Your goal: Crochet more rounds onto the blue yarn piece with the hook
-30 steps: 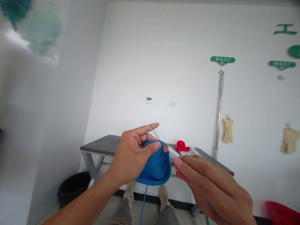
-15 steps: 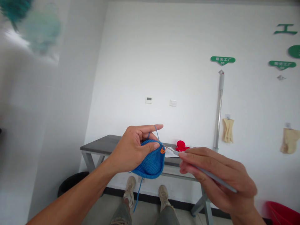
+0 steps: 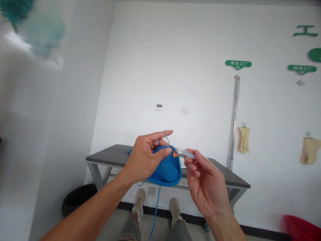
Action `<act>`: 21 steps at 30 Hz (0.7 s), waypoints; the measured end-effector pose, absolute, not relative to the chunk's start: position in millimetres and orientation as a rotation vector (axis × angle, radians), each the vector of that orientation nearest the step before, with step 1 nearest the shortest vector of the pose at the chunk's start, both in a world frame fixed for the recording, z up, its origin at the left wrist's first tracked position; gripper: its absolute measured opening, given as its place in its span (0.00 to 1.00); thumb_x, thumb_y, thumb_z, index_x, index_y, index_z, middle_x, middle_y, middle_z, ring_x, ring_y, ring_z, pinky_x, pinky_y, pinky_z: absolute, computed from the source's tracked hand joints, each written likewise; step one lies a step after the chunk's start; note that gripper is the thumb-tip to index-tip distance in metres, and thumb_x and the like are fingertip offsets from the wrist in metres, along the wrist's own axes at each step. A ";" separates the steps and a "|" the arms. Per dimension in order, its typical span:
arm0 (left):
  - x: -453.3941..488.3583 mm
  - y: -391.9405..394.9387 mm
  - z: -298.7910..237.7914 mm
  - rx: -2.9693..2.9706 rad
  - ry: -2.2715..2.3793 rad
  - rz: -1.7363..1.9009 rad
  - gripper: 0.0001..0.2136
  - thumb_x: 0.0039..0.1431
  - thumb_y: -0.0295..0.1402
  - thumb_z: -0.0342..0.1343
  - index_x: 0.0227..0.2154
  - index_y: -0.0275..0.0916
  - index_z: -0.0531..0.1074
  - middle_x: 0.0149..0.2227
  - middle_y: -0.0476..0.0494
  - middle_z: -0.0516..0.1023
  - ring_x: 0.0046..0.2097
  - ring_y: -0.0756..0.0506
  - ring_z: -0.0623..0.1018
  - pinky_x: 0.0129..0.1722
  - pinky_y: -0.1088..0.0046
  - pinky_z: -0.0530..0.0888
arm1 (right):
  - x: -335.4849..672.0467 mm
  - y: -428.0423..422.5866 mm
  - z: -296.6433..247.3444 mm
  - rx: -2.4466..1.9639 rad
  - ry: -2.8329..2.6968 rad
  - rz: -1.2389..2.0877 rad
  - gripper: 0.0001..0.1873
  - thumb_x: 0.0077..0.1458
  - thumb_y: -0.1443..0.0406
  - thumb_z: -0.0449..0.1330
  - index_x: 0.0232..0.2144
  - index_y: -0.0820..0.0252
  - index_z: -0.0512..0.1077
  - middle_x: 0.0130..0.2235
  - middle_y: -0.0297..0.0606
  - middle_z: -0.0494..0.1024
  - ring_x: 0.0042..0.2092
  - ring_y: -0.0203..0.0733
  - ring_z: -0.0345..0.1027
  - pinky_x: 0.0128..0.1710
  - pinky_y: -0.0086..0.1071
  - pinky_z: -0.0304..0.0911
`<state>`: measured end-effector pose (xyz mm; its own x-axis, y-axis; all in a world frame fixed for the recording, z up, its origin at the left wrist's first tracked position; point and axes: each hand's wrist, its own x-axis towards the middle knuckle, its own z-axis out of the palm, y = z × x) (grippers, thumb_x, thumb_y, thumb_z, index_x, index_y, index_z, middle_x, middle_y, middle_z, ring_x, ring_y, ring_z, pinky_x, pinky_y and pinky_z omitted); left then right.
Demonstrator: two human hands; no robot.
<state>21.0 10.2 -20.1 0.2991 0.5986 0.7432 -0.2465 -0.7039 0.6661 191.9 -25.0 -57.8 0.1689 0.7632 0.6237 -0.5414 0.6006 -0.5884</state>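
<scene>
My left hand [image 3: 147, 155] pinches the upper edge of a blue crocheted piece [image 3: 165, 169], a round cupped shape, between thumb and fingers. Its index finger points out to the right with blue yarn [image 3: 166, 136] looped over it and running down to the edge. In my right hand [image 3: 205, 180] is a crochet hook [image 3: 188, 154] with a grey handle; its thin tip meets the edge beside my left thumb. An orange stitch marker [image 3: 176, 153] hangs at that edge. A loose yarn tail [image 3: 155, 211] dangles below the piece.
Behind my hands stands a dark grey table [image 3: 225, 172], with white paper [image 3: 183, 163] partly hidden on it. A black bin [image 3: 77, 199] is at lower left, a red bucket [image 3: 303, 229] at lower right. Gloves [image 3: 244, 140] and a metal pole [image 3: 235, 124] hang on the wall.
My right hand has moved left and turned over so its palm side shows, with the hook still in it. The blue piece has shifted slightly right and up; the red yarn is now hidden.
</scene>
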 end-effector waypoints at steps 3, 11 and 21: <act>28.4 4.5 -20.3 1.895 0.343 1.564 0.27 0.56 0.27 0.67 0.60 0.28 0.78 0.31 0.48 0.85 0.33 0.49 0.81 0.37 0.73 0.75 | 181.3 -19.9 -59.4 -0.195 -1.060 0.851 0.14 0.51 0.57 0.78 0.35 0.62 0.86 0.26 0.34 0.83 0.23 0.29 0.75 0.21 0.16 0.72; 43.6 -9.8 -25.6 1.688 0.382 1.679 0.29 0.56 0.28 0.67 0.61 0.26 0.76 0.32 0.47 0.86 0.33 0.48 0.81 0.37 0.73 0.78 | 169.6 -14.3 -80.1 -0.254 -1.252 -0.067 0.12 0.67 0.71 0.63 0.48 0.54 0.84 0.38 0.37 0.86 0.30 0.39 0.83 0.30 0.32 0.81; 43.2 -13.2 -23.8 1.428 0.252 1.595 0.33 0.45 0.25 0.77 0.57 0.27 0.79 0.33 0.42 0.89 0.31 0.49 0.81 0.33 0.76 0.78 | 170.8 -18.0 -88.0 -0.314 -1.301 -0.568 0.26 0.62 0.78 0.63 0.57 0.51 0.80 0.45 0.41 0.86 0.38 0.43 0.84 0.33 0.34 0.83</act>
